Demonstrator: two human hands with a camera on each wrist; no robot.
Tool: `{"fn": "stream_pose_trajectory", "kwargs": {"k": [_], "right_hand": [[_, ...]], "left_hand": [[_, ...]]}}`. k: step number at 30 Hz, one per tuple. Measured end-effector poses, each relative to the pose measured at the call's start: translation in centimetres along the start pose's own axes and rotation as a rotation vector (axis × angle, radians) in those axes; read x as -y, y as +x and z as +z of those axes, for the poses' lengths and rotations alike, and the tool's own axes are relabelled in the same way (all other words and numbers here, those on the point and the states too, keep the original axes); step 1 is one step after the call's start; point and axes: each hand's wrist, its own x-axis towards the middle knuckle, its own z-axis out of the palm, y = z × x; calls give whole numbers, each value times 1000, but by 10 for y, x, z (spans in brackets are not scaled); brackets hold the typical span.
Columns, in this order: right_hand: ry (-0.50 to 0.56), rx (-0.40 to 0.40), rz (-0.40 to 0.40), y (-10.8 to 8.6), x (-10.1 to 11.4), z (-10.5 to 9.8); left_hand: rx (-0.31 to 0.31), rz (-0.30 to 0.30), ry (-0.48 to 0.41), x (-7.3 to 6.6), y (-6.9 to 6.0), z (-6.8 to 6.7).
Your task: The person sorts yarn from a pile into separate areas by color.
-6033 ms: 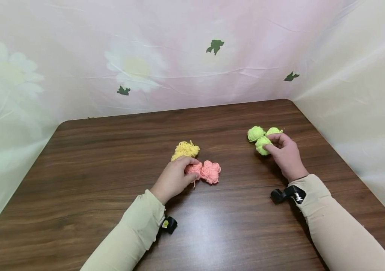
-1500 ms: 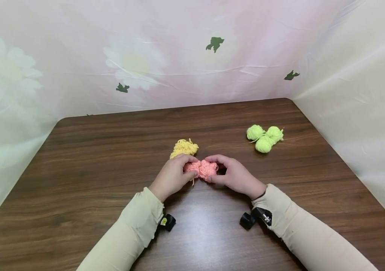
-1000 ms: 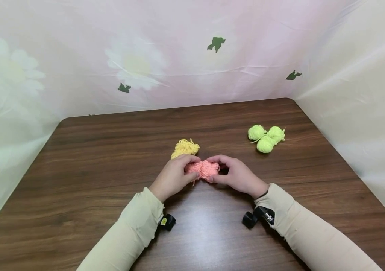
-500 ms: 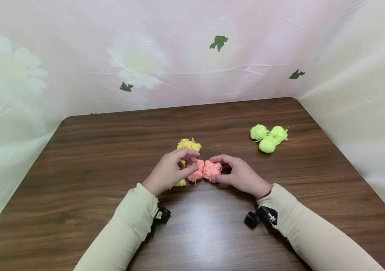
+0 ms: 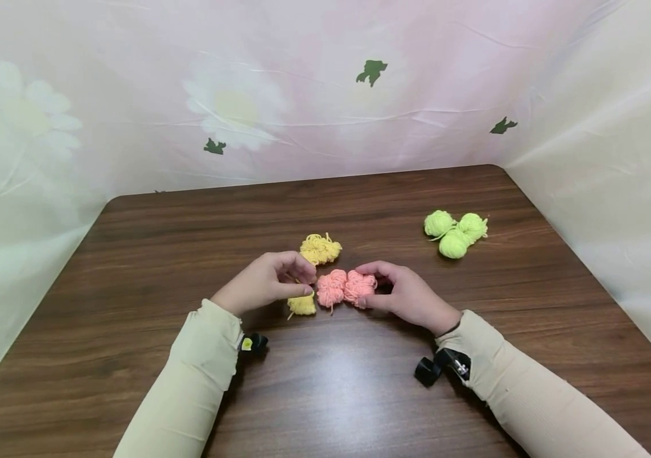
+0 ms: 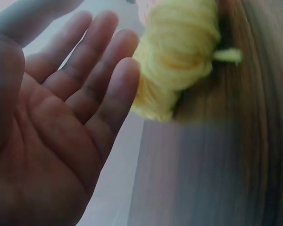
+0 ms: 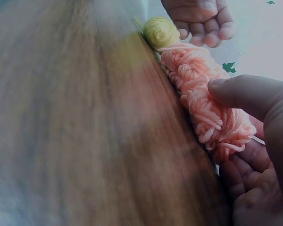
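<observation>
Two pink yarn bundles [image 5: 330, 288] lie side by side on the table, touching. My right hand [image 5: 411, 296] grips the right one between thumb and fingers; the right wrist view shows its thumb on the pink yarn [image 7: 198, 89]. My left hand [image 5: 271, 280] hovers just over and left of a yellow yarn ball [image 5: 302, 305], holding nothing; in the left wrist view its fingers are loosely bent beside the yellow yarn [image 6: 179, 47]. Another yellow bundle [image 5: 320, 249] lies behind. Part of the yellow yarn is hidden by the left hand.
Three light green yarn balls [image 5: 453, 243] lie together at the back right of the brown wooden table [image 5: 188, 222]. Flower-printed cloth [image 5: 302, 127] hangs behind the table and along its sides.
My left hand has let go of the left pink bundle and moved left, uncovering yellow yarn. My right hand, earlier at the green balls, has come to the right pink bundle.
</observation>
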Motion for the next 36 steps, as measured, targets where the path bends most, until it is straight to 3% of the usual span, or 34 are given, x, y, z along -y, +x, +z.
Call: {"fn": "stream_pose_trajectory", "kwargs": {"k": [7,17,28,36], "right_hand": [[-6,-2,2,0,0,0],[0,5,11,0,0,-1],[-3,6,14,0,-1,-1],[-22,0,34,0,-1,-1]], "left_hand": [[105,-45,-41,8,0,-3],[209,-35,54,9,-2,-3],[250,-70,143,6,-3,0],[225,-102,180,3,-5,-5]]}}
